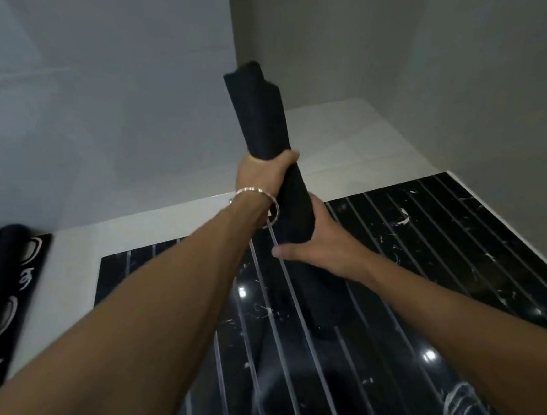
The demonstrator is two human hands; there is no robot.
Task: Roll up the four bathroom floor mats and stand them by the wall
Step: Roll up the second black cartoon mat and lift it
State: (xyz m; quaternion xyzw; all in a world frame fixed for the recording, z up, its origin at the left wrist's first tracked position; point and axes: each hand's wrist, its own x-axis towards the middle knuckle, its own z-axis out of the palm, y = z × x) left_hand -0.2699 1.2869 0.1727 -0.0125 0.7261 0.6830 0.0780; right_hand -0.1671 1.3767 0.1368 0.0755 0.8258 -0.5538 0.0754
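A rolled black mat [258,116] is held nearly upright in the middle of the view, its top end leaning toward the room's corner. My left hand [263,178], with a silver bracelet at the wrist, grips the roll around its middle. My right hand [314,246] wraps the roll lower down from the right. The roll's bottom end reaches down toward the dark floor and is hard to make out. At the far left another dark mat [7,293] with white markings lies on the floor, partly rolled.
A black marble floor panel [432,244] with thin pale stripes fills the lower half. A white tiled border [342,143] runs between it and the grey walls [94,106], which meet in a corner behind the roll.
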